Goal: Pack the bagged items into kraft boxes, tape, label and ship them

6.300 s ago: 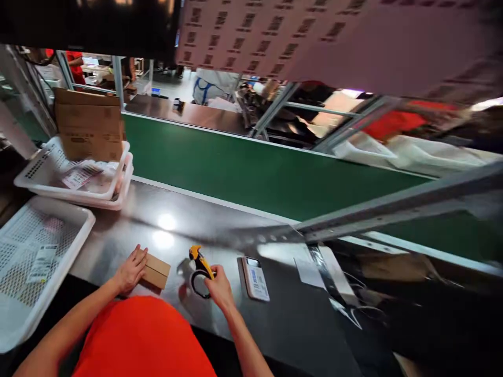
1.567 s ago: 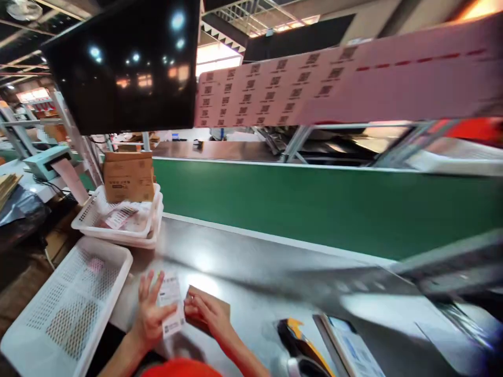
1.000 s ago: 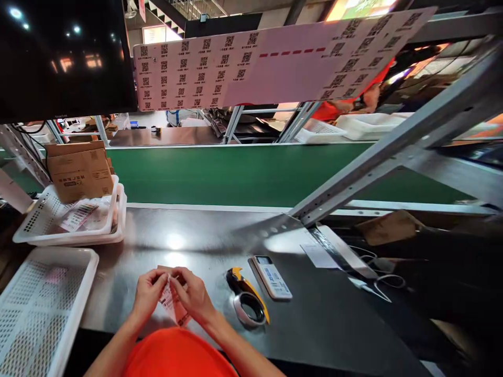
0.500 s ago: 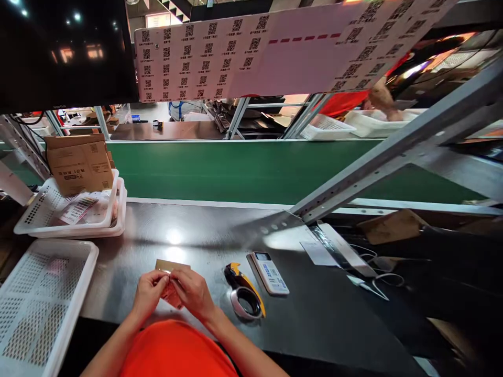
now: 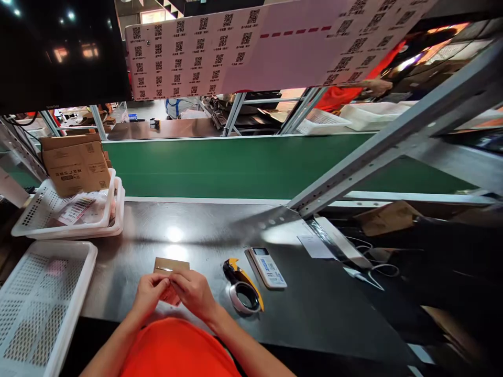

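Close to my body, both hands meet over a small red packet [image 5: 170,296] above the metal table. My left hand [image 5: 150,292] pinches its left upper edge between thumb and fingers. From the other side my right hand [image 5: 193,292] grips the same edge, fingertips almost touching the left ones. The fingers cover the packet's top, so I cannot tell whether it is sealed. Just behind the hands lies a flat brown cardboard piece [image 5: 172,264]. Right of my right hand is a yellow and black tape dispenser [image 5: 244,287] with a tape roll.
A phone-like device [image 5: 268,267] lies beyond the dispenser. Stacked white baskets [image 5: 118,209] at left hold a cardboard box [image 5: 76,163] and bagged goods; another white basket [image 5: 88,272] stands nearer. A green conveyor [image 5: 204,167] runs behind the table [image 5: 204,220]. A slanted metal beam [image 5: 353,162] crosses at right. A co-worker's arm [image 5: 377,85] shows beyond.
The view has shifted slightly. My hands stay together on the red packet, with little visible movement. Across the conveyor, the co-worker's arm has lifted away from the white basket.
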Demonstrator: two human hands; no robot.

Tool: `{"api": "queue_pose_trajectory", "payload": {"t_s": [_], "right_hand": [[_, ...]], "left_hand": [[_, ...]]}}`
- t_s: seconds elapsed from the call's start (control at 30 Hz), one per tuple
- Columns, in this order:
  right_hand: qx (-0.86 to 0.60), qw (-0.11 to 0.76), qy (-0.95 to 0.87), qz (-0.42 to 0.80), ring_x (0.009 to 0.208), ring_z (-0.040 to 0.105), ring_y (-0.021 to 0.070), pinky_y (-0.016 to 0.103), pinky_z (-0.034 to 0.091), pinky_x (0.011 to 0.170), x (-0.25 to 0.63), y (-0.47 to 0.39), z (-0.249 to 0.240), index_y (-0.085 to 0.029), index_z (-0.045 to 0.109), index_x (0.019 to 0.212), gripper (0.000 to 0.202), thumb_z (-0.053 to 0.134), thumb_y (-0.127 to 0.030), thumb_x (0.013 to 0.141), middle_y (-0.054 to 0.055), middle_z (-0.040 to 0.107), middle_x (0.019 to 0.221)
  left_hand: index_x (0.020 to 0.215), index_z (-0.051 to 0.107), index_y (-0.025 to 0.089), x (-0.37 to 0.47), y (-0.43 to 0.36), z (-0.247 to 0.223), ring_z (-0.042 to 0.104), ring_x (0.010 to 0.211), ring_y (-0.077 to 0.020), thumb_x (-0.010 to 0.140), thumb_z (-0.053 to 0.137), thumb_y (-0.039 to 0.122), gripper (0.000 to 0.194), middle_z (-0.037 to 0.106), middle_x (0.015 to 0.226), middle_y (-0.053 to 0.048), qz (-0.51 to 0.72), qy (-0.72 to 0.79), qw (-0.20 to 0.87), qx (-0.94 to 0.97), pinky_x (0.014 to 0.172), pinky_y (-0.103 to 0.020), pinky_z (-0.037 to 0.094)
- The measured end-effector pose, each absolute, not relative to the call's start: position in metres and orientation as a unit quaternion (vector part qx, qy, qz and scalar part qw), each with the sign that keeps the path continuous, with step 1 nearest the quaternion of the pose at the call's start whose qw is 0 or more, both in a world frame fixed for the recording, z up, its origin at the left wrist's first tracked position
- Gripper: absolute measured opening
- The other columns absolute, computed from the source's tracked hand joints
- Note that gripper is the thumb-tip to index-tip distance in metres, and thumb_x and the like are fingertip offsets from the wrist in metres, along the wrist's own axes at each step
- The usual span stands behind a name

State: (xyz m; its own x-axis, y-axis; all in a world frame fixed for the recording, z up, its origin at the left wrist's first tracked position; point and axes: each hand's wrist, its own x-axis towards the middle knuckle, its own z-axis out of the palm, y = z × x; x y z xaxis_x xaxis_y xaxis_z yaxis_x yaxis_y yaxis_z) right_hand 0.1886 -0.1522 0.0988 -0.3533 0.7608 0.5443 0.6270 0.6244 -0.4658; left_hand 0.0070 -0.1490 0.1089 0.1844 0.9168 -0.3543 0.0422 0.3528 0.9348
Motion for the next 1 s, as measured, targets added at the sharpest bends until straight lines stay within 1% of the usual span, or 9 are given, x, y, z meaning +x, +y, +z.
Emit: {"api": "queue_pose_trajectory", "payload": {"t_s": [0.17,0.27,0.4,0.5,0.63,0.73,0.9,1.0], "right_hand": [[-0.421,0.359,-0.831,0.057,0.073,0.070,0.0172,0.027,0.047,0.063,0.188,-0.156,0.102,-0.021,0.076,0.098,0.031,0.048,-0.024,0.109,0.005,0.080,0.091],[-0.427,0.348,-0.833,0.050,0.073,0.070,0.0167,0.026,0.048,0.063,0.187,-0.156,0.103,-0.021,0.077,0.095,0.036,0.044,-0.025,0.110,0.004,0.079,0.090],[-0.430,0.355,-0.828,0.053,0.074,0.070,0.0174,0.027,0.049,0.063,0.187,-0.156,0.099,-0.021,0.077,0.094,0.033,0.047,-0.024,0.109,0.005,0.080,0.092],[-0.424,0.365,-0.827,0.063,0.075,0.072,0.0180,0.027,0.050,0.063,0.189,-0.156,0.095,-0.022,0.078,0.099,0.029,0.050,-0.024,0.108,0.005,0.081,0.095],[-0.419,0.355,-0.831,0.093,0.081,0.074,0.0189,0.028,0.053,0.068,0.191,-0.156,0.093,-0.023,0.079,0.107,0.028,0.051,-0.025,0.108,0.007,0.081,0.101],[-0.419,0.353,-0.828,0.118,0.079,0.073,0.0178,0.027,0.054,0.069,0.191,-0.155,0.090,-0.024,0.080,0.106,0.027,0.053,-0.026,0.107,0.007,0.081,0.099],[-0.422,0.354,-0.831,0.081,0.078,0.072,0.0181,0.027,0.054,0.067,0.190,-0.152,0.087,-0.022,0.078,0.106,0.029,0.049,-0.025,0.108,0.007,0.080,0.096],[-0.422,0.352,-0.833,0.060,0.076,0.072,0.0186,0.028,0.053,0.065,0.190,-0.151,0.086,-0.021,0.077,0.102,0.028,0.050,-0.024,0.107,0.006,0.081,0.094]], "left_hand": [[0.086,0.085,0.013,0.010,-0.149,0.107,0.067,0.073,-0.0191,0.055,0.094,0.060,0.056,0.080,0.084,-0.010,0.357,0.530,0.702,0.315,0.074,-0.029,0.051],[0.083,0.084,0.012,0.011,-0.150,0.110,0.063,0.066,-0.0156,0.048,0.099,0.061,0.062,0.077,0.076,-0.007,0.352,0.519,0.731,0.270,0.067,-0.027,0.048],[0.086,0.083,0.013,0.009,-0.151,0.110,0.063,0.064,-0.0147,0.049,0.099,0.062,0.063,0.075,0.074,-0.006,0.345,0.503,0.748,0.261,0.066,-0.026,0.048],[0.087,0.083,0.013,0.007,-0.151,0.107,0.063,0.066,-0.0150,0.050,0.099,0.062,0.064,0.075,0.076,-0.006,0.339,0.503,0.753,0.254,0.066,-0.026,0.048],[0.081,0.080,0.014,0.009,-0.151,0.105,0.061,0.064,-0.0136,0.051,0.100,0.055,0.055,0.073,0.073,-0.004,0.343,0.503,0.765,0.210,0.063,-0.025,0.046],[0.076,0.077,0.014,0.011,-0.150,0.106,0.062,0.065,-0.0139,0.051,0.100,0.048,0.048,0.072,0.071,-0.004,0.351,0.491,0.777,0.178,0.065,-0.026,0.047],[0.073,0.077,0.013,0.013,-0.147,0.111,0.060,0.063,-0.0138,0.049,0.100,0.046,0.047,0.071,0.069,-0.004,0.354,0.498,0.773,0.170,0.064,-0.026,0.046],[0.071,0.076,0.014,0.014,-0.146,0.115,0.059,0.063,-0.0144,0.049,0.099,0.046,0.045,0.070,0.068,-0.004,0.350,0.502,0.770,0.181,0.064,-0.026,0.045]]}}
